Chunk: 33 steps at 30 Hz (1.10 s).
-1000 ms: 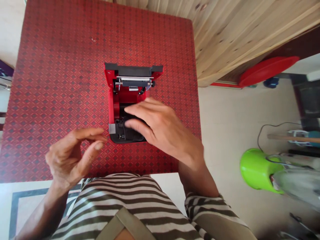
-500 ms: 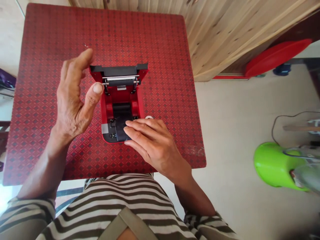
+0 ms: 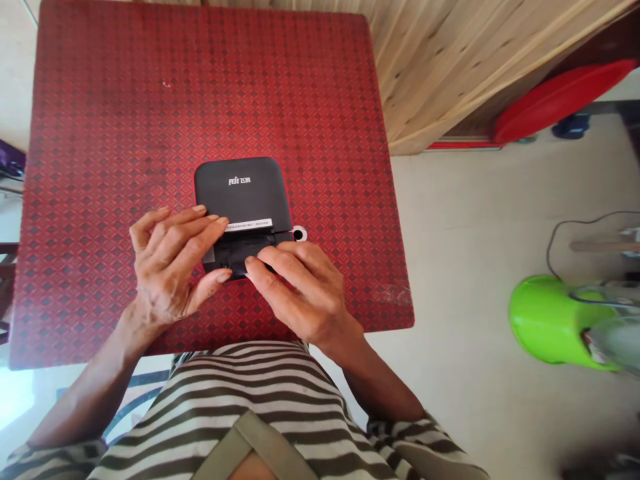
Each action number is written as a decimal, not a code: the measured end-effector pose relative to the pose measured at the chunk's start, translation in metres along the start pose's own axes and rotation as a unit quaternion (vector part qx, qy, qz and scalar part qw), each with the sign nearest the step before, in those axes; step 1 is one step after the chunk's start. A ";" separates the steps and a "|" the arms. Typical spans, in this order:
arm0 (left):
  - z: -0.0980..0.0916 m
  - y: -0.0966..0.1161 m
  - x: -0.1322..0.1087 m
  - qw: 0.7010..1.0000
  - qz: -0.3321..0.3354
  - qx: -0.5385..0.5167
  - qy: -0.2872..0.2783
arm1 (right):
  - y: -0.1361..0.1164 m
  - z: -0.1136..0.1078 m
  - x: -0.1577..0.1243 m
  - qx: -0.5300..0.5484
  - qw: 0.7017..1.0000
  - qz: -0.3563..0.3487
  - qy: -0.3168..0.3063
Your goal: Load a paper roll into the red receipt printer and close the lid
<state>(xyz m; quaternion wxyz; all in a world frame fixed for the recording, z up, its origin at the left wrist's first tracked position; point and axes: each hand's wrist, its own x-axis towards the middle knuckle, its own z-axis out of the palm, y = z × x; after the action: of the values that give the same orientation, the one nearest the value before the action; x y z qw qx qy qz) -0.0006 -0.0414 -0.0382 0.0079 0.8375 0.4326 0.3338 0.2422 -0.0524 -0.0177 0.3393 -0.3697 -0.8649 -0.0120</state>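
A small label or receipt printer [image 3: 243, 193] with a black lid and red edges sits on the table, its lid down. The fingers of my left hand [image 3: 173, 257] are spread over the lid's front left corner, the thumb beside the front edge. From under the lid's front edge comes a black strip [image 3: 237, 252], lying over the front of the printer. My right hand [image 3: 305, 287] has its fingertips closed on the free end of this strip, though the grip is partly hidden. A white ring with a dark centre [image 3: 300, 233] shows at the printer's right side.
The table [image 3: 125, 127] has a red patterned top. A wooden panel wall [image 3: 425, 53] stands beyond its right side. On the floor to the right are a green bucket or stool [image 3: 540, 320] and a cable [image 3: 555, 233]. A red rounded object [image 3: 560, 100] is at upper right.
The printer's lid has swung down from raised to shut over the inside. My left hand has moved from beside the raised lid down onto its front corner. My right hand stays at the strip.
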 end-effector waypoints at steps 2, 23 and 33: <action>0.003 0.001 -0.005 1.000 -0.005 0.014 -0.001 | 0.000 0.002 0.000 -0.001 1.000 -0.001 -0.005; 0.003 -0.001 -0.022 0.998 -0.029 -0.002 0.063 | 0.030 -0.005 -0.013 0.116 0.978 0.135 0.112; 0.020 -0.005 -0.052 0.994 -0.005 0.073 0.083 | 0.099 0.060 -0.041 0.180 0.919 0.350 0.015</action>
<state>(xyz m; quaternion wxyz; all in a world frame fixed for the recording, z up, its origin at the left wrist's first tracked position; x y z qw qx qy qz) -0.0138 -0.0710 -0.0838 -0.0878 0.8033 0.4590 0.3693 0.2922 0.0099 -0.1116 0.3955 -0.5814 -0.6626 0.2580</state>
